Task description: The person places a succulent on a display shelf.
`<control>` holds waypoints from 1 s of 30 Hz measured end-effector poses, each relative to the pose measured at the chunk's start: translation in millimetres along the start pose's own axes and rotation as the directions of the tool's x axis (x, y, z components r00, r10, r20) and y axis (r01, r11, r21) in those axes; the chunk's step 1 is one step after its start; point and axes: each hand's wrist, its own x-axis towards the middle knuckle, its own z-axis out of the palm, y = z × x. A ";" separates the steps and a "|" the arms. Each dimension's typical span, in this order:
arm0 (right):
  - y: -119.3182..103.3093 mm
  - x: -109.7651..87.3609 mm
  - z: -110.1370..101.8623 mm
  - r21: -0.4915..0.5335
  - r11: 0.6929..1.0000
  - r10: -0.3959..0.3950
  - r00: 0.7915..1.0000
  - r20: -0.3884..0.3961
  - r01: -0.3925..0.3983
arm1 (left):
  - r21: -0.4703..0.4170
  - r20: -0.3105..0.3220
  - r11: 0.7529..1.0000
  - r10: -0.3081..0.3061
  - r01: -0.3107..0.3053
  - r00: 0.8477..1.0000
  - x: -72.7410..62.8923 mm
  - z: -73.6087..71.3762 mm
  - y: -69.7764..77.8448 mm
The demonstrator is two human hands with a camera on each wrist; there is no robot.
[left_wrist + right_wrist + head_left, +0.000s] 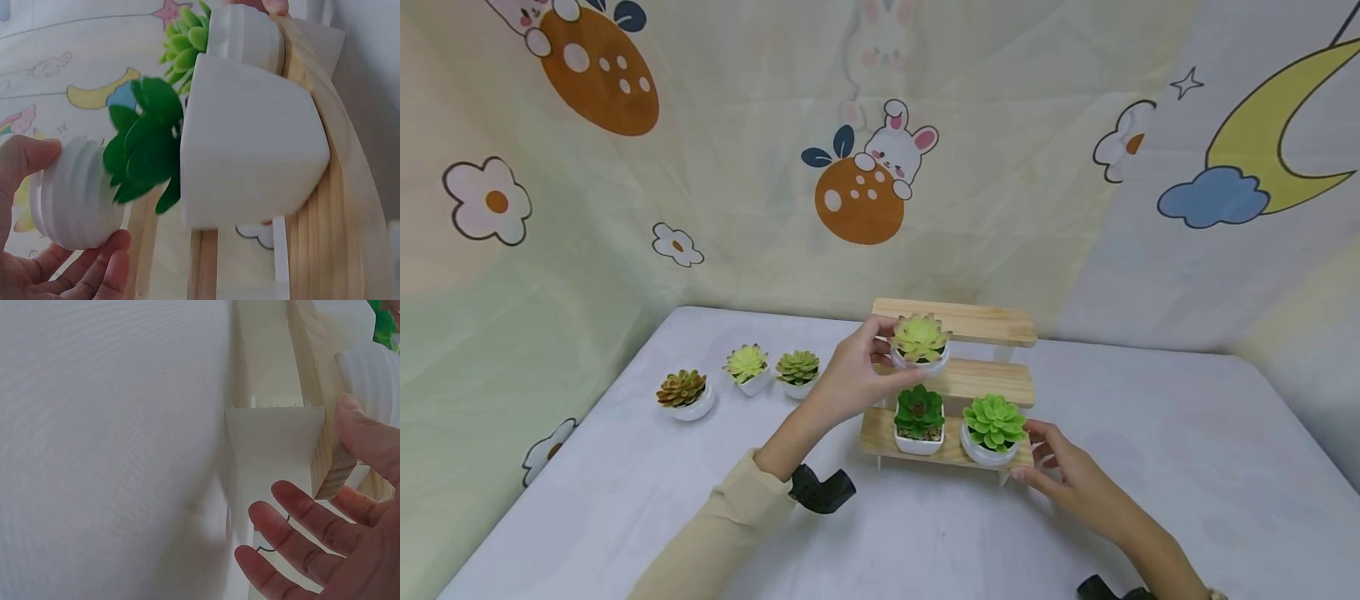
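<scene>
My left hand (pixel 857 371) grips a round white ridged pot (pixel 78 197) that holds a pale yellow-green succulent (pixel 921 337). It is held in front of the middle tier of a three-tier wooden plant stand (pixel 988 385). On the lowest tier stand a square white pot (pixel 256 144) with a dark green succulent (pixel 919 410) and a round white pot with a bright green succulent (pixel 994 422). My right hand (pixel 1071 479) is at the right end of that tier, its thumb against the board edge and its other fingers loosely spread.
Left of the stand, three more potted succulents rest on the white-covered table (pixel 625 517): a brownish one (pixel 682 388), a yellow-green one (pixel 747 364) and a green one (pixel 797 367). A printed cloth backdrop (pixel 760 167) rises behind the table. Black straps (pixel 822 490) sit at both wrists.
</scene>
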 end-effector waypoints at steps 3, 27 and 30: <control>-0.4 0.1 -0.2 0.000 1.000 0.005 1.000 -0.002 -0.005 | -0.010 0.029 1.000 0.010 -0.010 1.000 5.2 9.1 2.5; -0.2 0.5 -0.7 0.011 1.000 -0.004 1.000 0.015 0.004 | 0.143 0.172 0.989 0.002 -0.027 0.985 27.9 38.0 12.3; -0.6 0.7 -0.7 0.006 1.000 -0.005 1.000 0.013 0.005 | 0.157 0.192 0.987 -0.006 -0.024 0.981 29.0 39.2 12.9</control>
